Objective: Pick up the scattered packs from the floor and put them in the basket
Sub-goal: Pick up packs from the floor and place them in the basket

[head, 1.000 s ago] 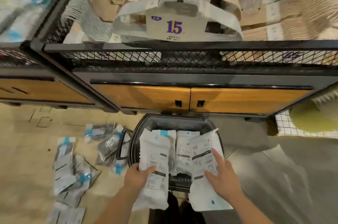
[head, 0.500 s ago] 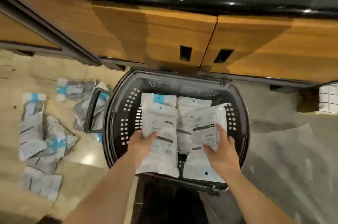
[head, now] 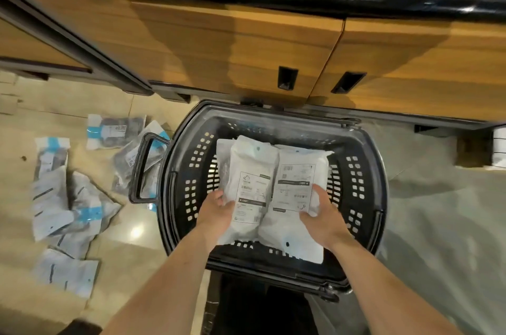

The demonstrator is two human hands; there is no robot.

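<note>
Hands (head: 216,210) (head: 325,218) hold white packs (head: 273,192) over basket (head: 364,170); label txt unreadable.

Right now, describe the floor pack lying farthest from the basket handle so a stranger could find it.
Start at the black basket, then go left across the floor. The pack lies nearest the camera, below the pile, alone and plain white, without the others' blue band.

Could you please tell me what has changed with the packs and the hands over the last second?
Both hands, left hand and right hand, lowered the white packs deeper into the basket, bunching them together. Both still grip. The floor packs stayed put.
</note>
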